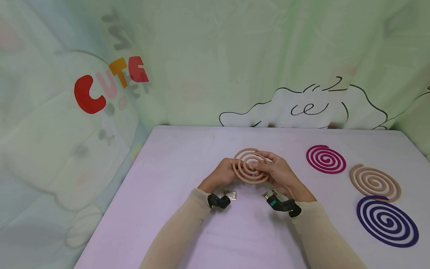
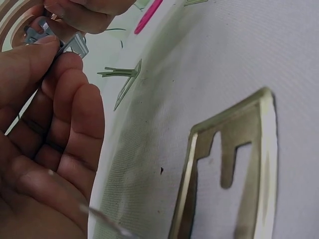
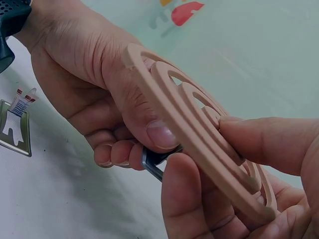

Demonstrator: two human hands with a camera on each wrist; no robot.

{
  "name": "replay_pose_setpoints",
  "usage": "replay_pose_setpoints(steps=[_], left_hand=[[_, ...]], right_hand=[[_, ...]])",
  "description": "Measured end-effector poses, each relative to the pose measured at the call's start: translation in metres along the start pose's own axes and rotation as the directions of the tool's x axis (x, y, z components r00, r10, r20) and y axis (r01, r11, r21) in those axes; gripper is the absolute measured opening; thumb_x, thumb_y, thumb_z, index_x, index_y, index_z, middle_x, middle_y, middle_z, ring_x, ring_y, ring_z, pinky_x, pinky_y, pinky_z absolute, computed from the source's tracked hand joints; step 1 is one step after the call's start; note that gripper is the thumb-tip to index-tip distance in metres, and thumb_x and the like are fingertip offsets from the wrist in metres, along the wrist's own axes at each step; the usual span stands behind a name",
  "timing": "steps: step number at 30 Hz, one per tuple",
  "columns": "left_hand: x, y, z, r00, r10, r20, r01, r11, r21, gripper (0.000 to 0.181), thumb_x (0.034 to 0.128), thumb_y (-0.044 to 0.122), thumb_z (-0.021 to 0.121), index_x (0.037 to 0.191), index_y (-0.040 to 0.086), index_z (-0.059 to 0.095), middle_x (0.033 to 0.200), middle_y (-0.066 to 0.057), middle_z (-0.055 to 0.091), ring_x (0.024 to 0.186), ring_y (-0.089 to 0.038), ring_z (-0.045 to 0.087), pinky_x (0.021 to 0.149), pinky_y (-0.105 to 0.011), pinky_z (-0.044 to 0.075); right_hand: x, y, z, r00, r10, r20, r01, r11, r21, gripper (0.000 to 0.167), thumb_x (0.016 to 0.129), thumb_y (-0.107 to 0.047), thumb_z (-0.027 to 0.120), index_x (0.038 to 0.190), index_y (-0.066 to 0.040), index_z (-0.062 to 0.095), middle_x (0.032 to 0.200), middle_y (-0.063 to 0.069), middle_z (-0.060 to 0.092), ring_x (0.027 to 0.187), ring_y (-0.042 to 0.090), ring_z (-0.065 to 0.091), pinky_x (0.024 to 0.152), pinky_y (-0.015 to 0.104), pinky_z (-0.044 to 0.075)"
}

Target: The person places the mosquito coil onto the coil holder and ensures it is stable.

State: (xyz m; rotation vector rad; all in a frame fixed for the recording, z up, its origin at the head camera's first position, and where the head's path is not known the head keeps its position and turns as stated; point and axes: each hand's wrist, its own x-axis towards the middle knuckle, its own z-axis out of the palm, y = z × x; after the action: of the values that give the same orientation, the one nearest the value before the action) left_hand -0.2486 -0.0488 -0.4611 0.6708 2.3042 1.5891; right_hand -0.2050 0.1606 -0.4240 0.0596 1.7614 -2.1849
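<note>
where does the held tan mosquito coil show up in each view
Head: tan mosquito coil just right of and below centre.
Left wrist: top-left corner, cut off by the edge.
Right wrist: across the middle, slanting down rightward.
Shared landmark: left hand, in all three.

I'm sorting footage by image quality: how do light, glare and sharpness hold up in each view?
Head: fairly even light, soft faint shadows beside the sleeves; left wrist: bright glints along the near metal stand's rim, a thin strip at the bottom edge blurred; right wrist: rather dim, the held tan coil fairly crisp, the red print behind it softer.
</note>
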Motion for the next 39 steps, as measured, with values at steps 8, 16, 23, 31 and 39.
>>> replay_pose_setpoints(steps=[8, 16, 23, 31, 39], left_hand=[[0.0012, 0.0, 0.0004, 1.0, -0.004, 0.013, 0.004, 1.0, 0.002, 0.011, 0.0973, 0.002, 0.07, 0.101, -0.003, 0.079, 0.091, -0.011, 0.076, 0.07, -0.007, 0.05, 0.063, -0.019, 0.04], [0.001, -0.0002, 0.0019, 1.0, -0.007, -0.001, 0.007, 1.0, -0.022, 0.011, 0.0969, 0.001, 0.07, 0.102, -0.005, 0.078, 0.092, -0.013, 0.076, 0.073, -0.007, 0.052, 0.065, -0.019, 0.042], [0.0001, 0.0006, 0.0022, 1.0, -0.013, 0.0, 0.013, 0.999, -0.029, 0.011, 0.0971, 0.002, 0.07, 0.101, -0.004, 0.078, 0.088, -0.008, 0.074, 0.069, -0.008, 0.05, 0.062, -0.02, 0.04], [0.0006, 0.0003, 0.0023, 1.0, -0.011, 0.005, 0.011, 0.999, -0.039, 0.011, 0.0974, 0.0, 0.068, 0.1, -0.004, 0.078, 0.086, -0.006, 0.073, 0.07, -0.008, 0.05, 0.063, -0.02, 0.04], [-0.0003, 0.001, 0.003, 1.0, -0.018, -0.015, 0.018, 0.999, -0.028, 0.011, 0.097, 0.001, 0.069, 0.1, -0.004, 0.079, 0.088, -0.008, 0.074, 0.068, -0.007, 0.049, 0.062, -0.02, 0.039]], right_hand=[[-0.0002, 0.0008, -0.001, 1.0, -0.008, 0.004, 0.008, 1.0, 0.012, 0.066, 0.102, -0.004, 0.064, 0.157, 0.004, 0.029, 0.103, 0.001, 0.072, 0.088, 0.009, 0.072, 0.073, 0.025, 0.06], [0.0001, 0.0016, -0.0012, 1.0, -0.002, 0.003, 0.002, 1.0, 0.02, 0.067, 0.102, -0.004, 0.065, 0.157, 0.003, 0.028, 0.103, 0.001, 0.072, 0.088, 0.009, 0.072, 0.074, 0.025, 0.061], [-0.0002, 0.0016, -0.0013, 1.0, -0.002, 0.001, 0.002, 1.0, 0.025, 0.068, 0.101, -0.004, 0.065, 0.158, 0.003, 0.028, 0.105, 0.002, 0.071, 0.09, 0.01, 0.073, 0.076, 0.025, 0.061], [-0.0006, 0.0016, -0.0011, 1.0, -0.004, -0.004, 0.005, 1.0, 0.016, 0.069, 0.101, -0.005, 0.066, 0.158, 0.002, 0.028, 0.107, 0.002, 0.07, 0.09, 0.009, 0.071, 0.076, 0.024, 0.061], [-0.0008, 0.0023, -0.0006, 1.0, 0.004, -0.007, -0.004, 1.0, 0.002, 0.07, 0.102, -0.006, 0.066, 0.159, 0.001, 0.027, 0.108, 0.002, 0.069, 0.091, 0.009, 0.07, 0.077, 0.024, 0.06]])
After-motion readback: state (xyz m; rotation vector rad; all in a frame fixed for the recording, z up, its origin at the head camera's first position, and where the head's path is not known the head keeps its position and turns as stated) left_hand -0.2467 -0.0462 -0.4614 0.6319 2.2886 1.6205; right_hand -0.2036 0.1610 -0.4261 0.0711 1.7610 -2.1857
